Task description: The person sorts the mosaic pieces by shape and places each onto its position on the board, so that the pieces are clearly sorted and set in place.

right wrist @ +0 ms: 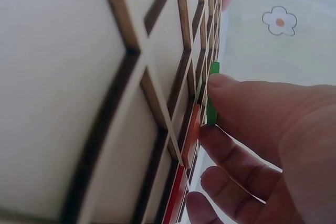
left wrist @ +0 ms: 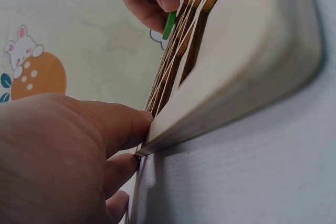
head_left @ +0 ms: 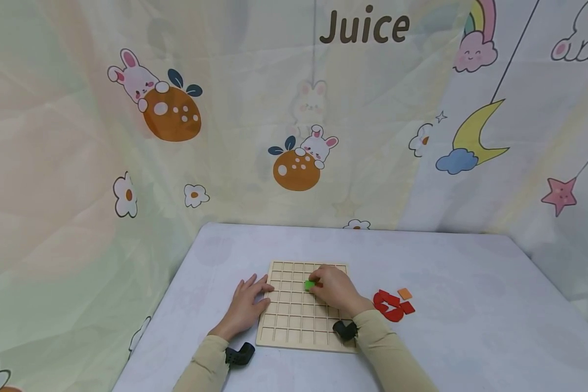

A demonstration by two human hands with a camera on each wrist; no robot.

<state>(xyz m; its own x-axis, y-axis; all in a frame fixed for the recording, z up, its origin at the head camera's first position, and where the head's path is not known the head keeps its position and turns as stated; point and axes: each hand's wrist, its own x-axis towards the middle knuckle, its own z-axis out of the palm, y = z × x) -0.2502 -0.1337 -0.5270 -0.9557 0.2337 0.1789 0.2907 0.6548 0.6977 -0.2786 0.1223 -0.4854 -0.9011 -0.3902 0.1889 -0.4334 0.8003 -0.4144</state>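
A pale wooden grid board (head_left: 294,322) with square recesses lies flat on the table. Between the thumb and fingers of my right hand (head_left: 337,287) a small green tile (head_left: 309,285) is pinched, over the upper middle of the grid. The right wrist view has the tile (right wrist: 212,106) tilted up on edge close to the grid. Near it, an orange tile (right wrist: 192,137) and a red tile (right wrist: 176,195) sit in recesses. Along the board's left edge rests my left hand (head_left: 247,302), its fingers loosely extended and fingertips touching the rim.
Right of the board lies a loose group of red pieces (head_left: 394,314), some curved and some square, beside an orange square (head_left: 404,294). A white cloth covers the table (head_left: 470,337). Behind it hangs a printed curtain (head_left: 245,109). Each wrist wears a black device (head_left: 240,355).
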